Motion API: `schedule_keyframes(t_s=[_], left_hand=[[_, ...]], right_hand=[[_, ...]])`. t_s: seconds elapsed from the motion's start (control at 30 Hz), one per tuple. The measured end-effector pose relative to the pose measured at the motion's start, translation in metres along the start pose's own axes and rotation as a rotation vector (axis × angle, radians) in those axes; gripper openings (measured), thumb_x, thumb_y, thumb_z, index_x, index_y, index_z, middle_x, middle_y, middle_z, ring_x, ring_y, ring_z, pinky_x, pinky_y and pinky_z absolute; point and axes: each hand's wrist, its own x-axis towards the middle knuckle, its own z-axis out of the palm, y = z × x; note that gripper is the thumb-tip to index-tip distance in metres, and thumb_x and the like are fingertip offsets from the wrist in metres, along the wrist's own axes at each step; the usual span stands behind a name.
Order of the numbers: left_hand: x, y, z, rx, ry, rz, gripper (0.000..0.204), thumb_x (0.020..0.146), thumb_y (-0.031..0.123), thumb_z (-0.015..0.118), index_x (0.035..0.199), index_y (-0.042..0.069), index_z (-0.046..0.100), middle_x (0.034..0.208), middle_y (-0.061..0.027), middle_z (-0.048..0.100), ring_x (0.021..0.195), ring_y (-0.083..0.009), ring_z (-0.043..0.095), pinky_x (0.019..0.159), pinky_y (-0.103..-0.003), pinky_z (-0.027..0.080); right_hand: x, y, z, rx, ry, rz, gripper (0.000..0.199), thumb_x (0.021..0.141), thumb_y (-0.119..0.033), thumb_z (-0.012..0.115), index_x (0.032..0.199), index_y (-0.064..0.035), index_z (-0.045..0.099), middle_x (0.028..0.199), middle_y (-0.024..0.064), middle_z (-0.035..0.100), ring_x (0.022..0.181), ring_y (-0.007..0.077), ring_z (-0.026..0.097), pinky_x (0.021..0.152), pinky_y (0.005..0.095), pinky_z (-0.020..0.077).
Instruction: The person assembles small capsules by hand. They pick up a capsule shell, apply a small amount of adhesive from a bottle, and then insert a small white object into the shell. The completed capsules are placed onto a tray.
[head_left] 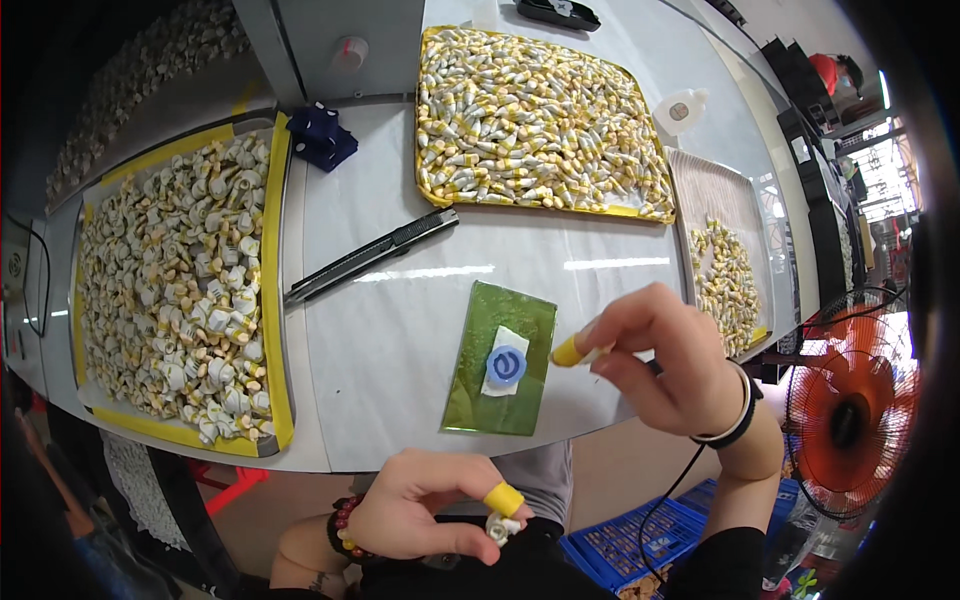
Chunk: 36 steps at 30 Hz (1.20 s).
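Head view: pinching a small white part in the left hand near the table; right hand curled beside the green pad, cannot tell if grasping anything. Apparently mid-handling; next, probably needs a steady pinch.

At seven o'clock from the green board, the left hand pinches a small white piece; the right hand is at three. A black utility knife lies at ten o'clock, a filled yellow-edged tray at twelve.
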Motion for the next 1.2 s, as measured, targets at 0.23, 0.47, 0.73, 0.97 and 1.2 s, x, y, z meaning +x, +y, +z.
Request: schedule_keyframes(t_s=[0.23,0.47,0.73,0.97,1.2], left_hand=[[-0.014,-0.005,-0.002,-0.355,0.121,-0.005,0.041,0.072,0.012,0.076,0.103,-0.006,0.057,0.097,-0.0126,0.062,0.089,-0.0201,0.061,0.083,-0.034,0.048],[-0.014,-0.002,-0.001,-0.378,0.199,0.026,0.036,0.074,0.010,0.074,0.102,-0.005,0.055,0.097,-0.0129,0.062,0.093,-0.0210,0.062,0.085,-0.035,0.049],[-0.018,-0.002,-0.004,-0.368,0.239,0.014,0.042,0.075,0.019,0.074,0.104,-0.005,0.055,0.096,-0.0124,0.063,0.090,-0.0203,0.064,0.079,-0.029,0.053],[-0.018,0.000,-0.003,-0.346,0.308,0.016,0.047,0.074,0.027,0.075,0.101,-0.005,0.055,0.091,-0.0121,0.064,0.085,-0.0191,0.066,0.072,-0.025,0.054],[-0.018,0.001,-0.004,-0.331,0.317,0.010,0.047,0.073,0.029,0.075,0.098,-0.005,0.054,0.086,-0.0129,0.064,0.082,-0.0179,0.066,0.071,-0.024,0.054]], right_hand=[[-0.002,0.002,0.009,-0.067,-0.029,-0.080,0.012,0.070,0.003,0.068,0.079,-0.0021,0.060,0.068,0.0070,0.058,0.058,0.0206,0.058,0.050,0.0283,0.0450],[0.001,-0.001,0.020,-0.094,-0.013,-0.079,0.020,0.067,0.007,0.065,0.084,-0.0024,0.061,0.067,0.0073,0.057,0.056,0.0210,0.056,0.049,0.0296,0.0440],[0.006,0.003,0.021,-0.379,-0.081,-0.316,0.032,0.061,0.002,0.062,0.093,-0.0002,0.060,0.077,0.0073,0.059,0.066,0.0214,0.058,0.055,0.0300,0.0483],[0.011,0.008,0.031,-0.548,-0.121,-0.352,0.029,0.062,-0.007,0.059,0.089,0.0000,0.059,0.081,0.0071,0.055,0.073,0.0207,0.055,0.057,0.0282,0.0481],[0.010,-0.004,0.024,-0.530,-0.263,-0.276,0.031,0.056,0.001,0.062,0.088,-0.0012,0.062,0.081,0.0065,0.056,0.070,0.0209,0.055,0.056,0.0300,0.0480]])
